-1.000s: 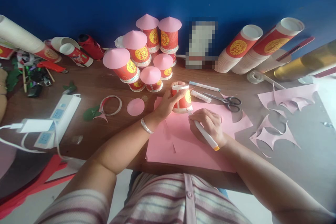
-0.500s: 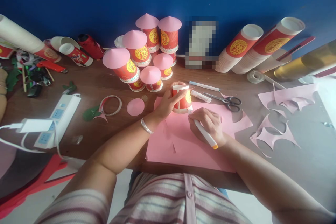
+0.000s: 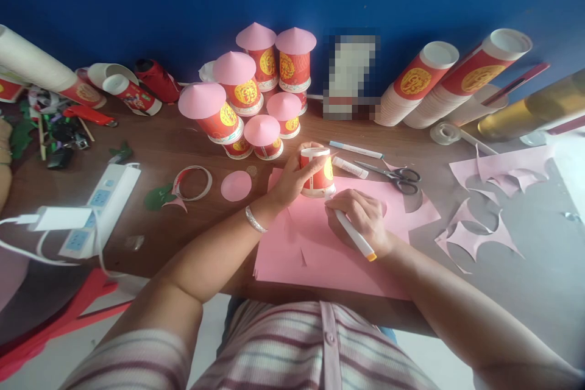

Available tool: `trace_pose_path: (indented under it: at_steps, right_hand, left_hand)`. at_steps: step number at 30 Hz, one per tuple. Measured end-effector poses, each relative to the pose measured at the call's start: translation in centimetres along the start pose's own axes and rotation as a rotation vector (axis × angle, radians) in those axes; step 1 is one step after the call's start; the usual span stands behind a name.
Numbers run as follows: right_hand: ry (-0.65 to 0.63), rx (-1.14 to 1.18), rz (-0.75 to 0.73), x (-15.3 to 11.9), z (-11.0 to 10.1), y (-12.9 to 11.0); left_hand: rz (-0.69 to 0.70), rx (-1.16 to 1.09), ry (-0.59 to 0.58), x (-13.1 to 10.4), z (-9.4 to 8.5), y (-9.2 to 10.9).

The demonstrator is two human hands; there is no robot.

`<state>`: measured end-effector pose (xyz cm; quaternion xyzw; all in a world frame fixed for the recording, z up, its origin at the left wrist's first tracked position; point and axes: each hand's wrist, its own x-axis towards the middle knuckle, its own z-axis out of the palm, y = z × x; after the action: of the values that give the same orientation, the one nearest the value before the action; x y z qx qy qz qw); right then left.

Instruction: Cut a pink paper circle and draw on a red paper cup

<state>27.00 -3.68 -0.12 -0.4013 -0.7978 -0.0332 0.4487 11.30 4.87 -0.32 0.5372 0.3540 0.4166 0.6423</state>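
Note:
My left hand [image 3: 292, 178] is closed around a red paper cup [image 3: 323, 172] with a yellow print, which stands upside down on a stack of pink paper sheets [image 3: 292, 256]. Between the fingers of my right hand [image 3: 359, 219] is a white marker [image 3: 354, 234] with an orange end. Its tip meets or nearly meets the cup's white lower rim; the exact contact is too small to tell. Just beyond the cup lie a glue stick [image 3: 350, 167], a pale blue marker [image 3: 356, 150] and black-handled scissors [image 3: 402, 179].
Several red cups with pink paper cones [image 3: 247, 94] stand at the back. Stacked cups [image 3: 418, 82] lean at the back right, near a tape roll [image 3: 445, 133]. Pink scraps [image 3: 484, 237] lie on the right. A tape ring [image 3: 192, 183], pink disc [image 3: 236, 186] and power strip [image 3: 100, 210] are left.
My right hand and the marker have shifted very slightly to the left along the cup's lower rim. The left hand and the cup stay in place.

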Motion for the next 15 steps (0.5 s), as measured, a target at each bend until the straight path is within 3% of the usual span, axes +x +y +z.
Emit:
trace_pose_path:
  at_steps: [15]
  right_hand:
    - [-0.008,0.002,-0.015,0.08,0.37,-0.09]
  left_hand:
    - [-0.012,-0.002,-0.024,0.06,0.13,-0.3]
